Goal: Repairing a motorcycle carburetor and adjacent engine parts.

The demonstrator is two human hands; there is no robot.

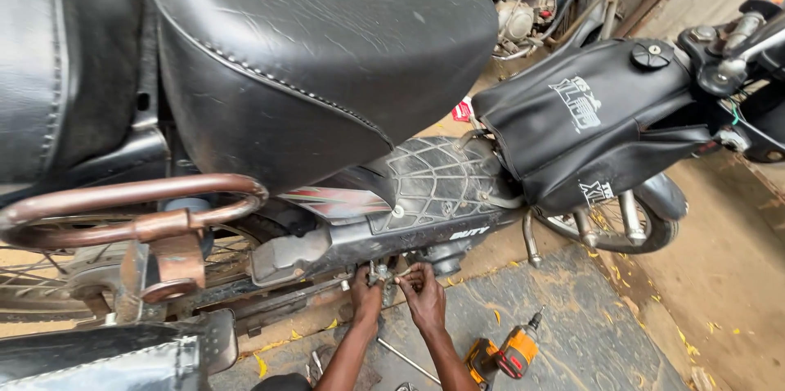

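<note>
A black motorcycle with a cracked leather seat point(319, 47) is standing with its long axis running left to right, front wheel point(621, 227) pointing toward the right edge. Low on its near side, a small grey metal fitting point(381, 275) is sitting just under the frame. The left hand point(367, 299) is curling closed around that fitting, and the right hand point(423, 289) is pinching it from the right with bent fingers. An orange and black cordless drill point(500, 355) is lying on the dark floor mat point(572, 317) near the right forearm. The fitting's exact shape is too small to make out
</note>
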